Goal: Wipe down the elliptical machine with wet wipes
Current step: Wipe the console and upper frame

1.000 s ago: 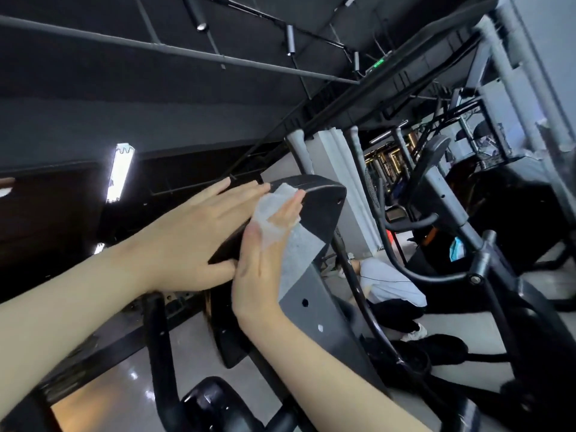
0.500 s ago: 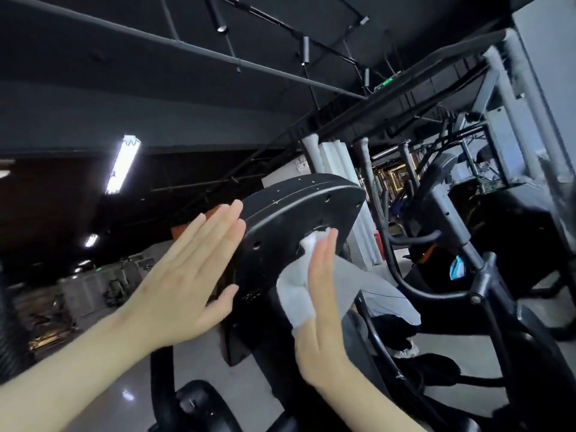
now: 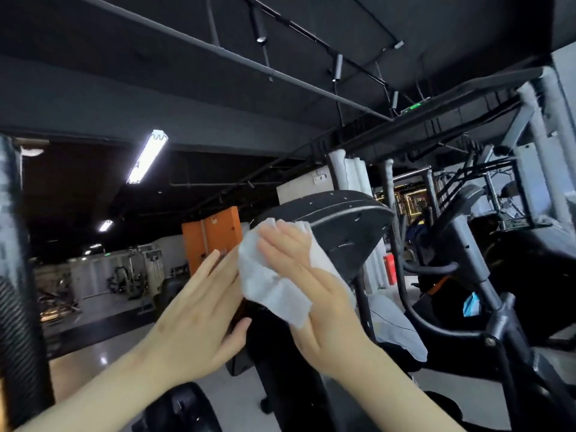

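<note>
The elliptical's black console housing [image 3: 346, 222] sits at centre on its dark upright post. A crumpled white wet wipe [image 3: 268, 282] lies against the housing's left side. My right hand [image 3: 311, 291] presses the wipe to the housing with straight fingers pointing up. My left hand [image 3: 199, 313] is flat and open beside it, fingertips near the wipe's left edge; whether it touches the housing is hidden.
A thick black ribbed handle [image 3: 18, 275] stands at the far left. Neighbouring machines' curved black handlebars [image 3: 436, 269] and frames crowd the right. A person in a light top [image 3: 396, 325] crouches behind the post. An orange cabinet [image 3: 212, 235] stands further back.
My right hand has slid the wipe up and left across the housing. My left hand has come in closer beside it. The view has tilted slightly upward.
</note>
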